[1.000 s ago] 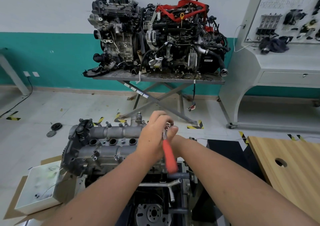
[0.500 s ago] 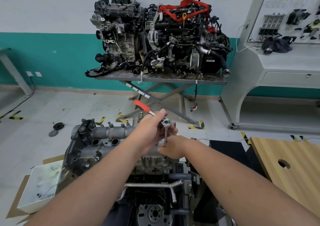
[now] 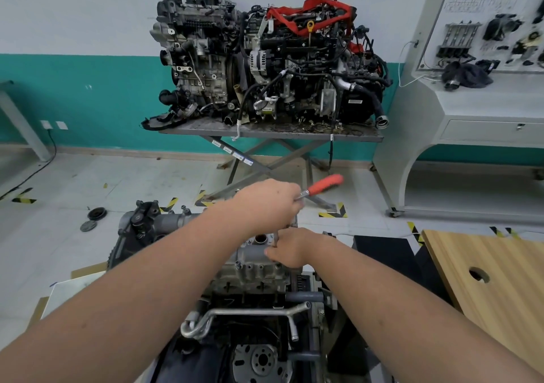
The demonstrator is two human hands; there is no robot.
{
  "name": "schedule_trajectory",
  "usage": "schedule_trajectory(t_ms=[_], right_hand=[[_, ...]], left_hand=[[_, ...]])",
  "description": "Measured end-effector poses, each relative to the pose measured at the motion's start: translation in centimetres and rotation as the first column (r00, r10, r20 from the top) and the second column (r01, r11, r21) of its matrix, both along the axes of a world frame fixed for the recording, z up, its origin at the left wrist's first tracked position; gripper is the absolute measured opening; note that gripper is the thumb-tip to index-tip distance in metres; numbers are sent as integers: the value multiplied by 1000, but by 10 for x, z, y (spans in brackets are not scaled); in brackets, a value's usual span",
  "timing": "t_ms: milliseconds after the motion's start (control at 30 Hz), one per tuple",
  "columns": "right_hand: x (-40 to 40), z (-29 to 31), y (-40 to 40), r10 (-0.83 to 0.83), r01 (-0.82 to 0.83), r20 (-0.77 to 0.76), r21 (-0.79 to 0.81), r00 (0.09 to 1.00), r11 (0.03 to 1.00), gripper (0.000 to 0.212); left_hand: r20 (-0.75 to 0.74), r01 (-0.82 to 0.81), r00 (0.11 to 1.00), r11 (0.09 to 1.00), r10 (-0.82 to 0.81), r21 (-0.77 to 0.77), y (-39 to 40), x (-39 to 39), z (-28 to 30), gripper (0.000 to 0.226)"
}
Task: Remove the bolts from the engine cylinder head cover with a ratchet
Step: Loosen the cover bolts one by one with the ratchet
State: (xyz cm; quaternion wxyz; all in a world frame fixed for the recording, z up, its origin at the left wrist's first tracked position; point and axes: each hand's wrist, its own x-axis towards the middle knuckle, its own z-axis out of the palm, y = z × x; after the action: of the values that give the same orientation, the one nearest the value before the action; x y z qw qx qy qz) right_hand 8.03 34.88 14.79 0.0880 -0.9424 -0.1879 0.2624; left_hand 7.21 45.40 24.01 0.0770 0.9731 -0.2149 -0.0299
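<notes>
1. Gripping ratchet near its head, left hand, fingers curled round it: leverage, handle far-right.
2. Pinching extension shaft, right hand: socket steadied on cylinder head cover bolt, hidden.

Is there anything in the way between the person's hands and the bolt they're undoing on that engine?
Nothing visible. The left hand grips the ratchet near its head, red handle pointing away to the right. The right hand holds the extension shaft down at the cylinder head cover. The bolt itself is hidden under the hands.
</notes>
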Motion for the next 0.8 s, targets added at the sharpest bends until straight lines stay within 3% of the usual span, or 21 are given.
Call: schedule_trajectory(t_ms=[33,100,200,267,333,400,467,500,533,567,633,800], right_hand=[[1,-2,-1,0,-1,11,23,1000,1000,35],[2,-5,-3,-29,26,36,97,999,995,26],[-2,-5,-5,-87,77,45,185,995,980,29],[-2,-3,-1,-154,165,-58,369,986,915,28],[3,-1,1,-224,267,-165,321,960,909,30],[4,1,2,-166,187,-125,178,978,966,30],[5,-4,2,-162,179,-133,121,978,976,23],[7,-8,1,-157,169,-115,100,981,981,22],[5,-7,1,-132,140,-91,89,987,986,24],[5,-7,1,-79,84,-57,92,995,992,27],[5,-10,0,-64,65,-13,81,998,995,29],[7,-15,-4,-61,61,35,16,998,998,37]], left_hand=[[116,38,992,994,-50,107,-1,-2,-5,30],[360,89,923,986,-135,141,-1,-9,-23,32],[589,137,808,979,-23,-150,3,-23,-53,48],[537,126,830,886,153,-446,2,-26,-68,48],[319,86,915,654,247,-752,-7,-31,-76,44],[4,-61,960,223,281,-973,-21,-35,-76,37],[-378,-343,910,-199,171,-918,-29,-32,-69,39],[-498,-447,862,-326,91,-833,-28,-29,-66,41],[-567,-511,823,-393,34,-764,-25,-25,-63,40],[-606,-549,795,-402,18,-733,-20,-20,-60,35],[-641,-604,766,-302,33,-738,-6,-11,-55,27],[-646,-632,763,185,-26,-753,13,-1,-35,24]])
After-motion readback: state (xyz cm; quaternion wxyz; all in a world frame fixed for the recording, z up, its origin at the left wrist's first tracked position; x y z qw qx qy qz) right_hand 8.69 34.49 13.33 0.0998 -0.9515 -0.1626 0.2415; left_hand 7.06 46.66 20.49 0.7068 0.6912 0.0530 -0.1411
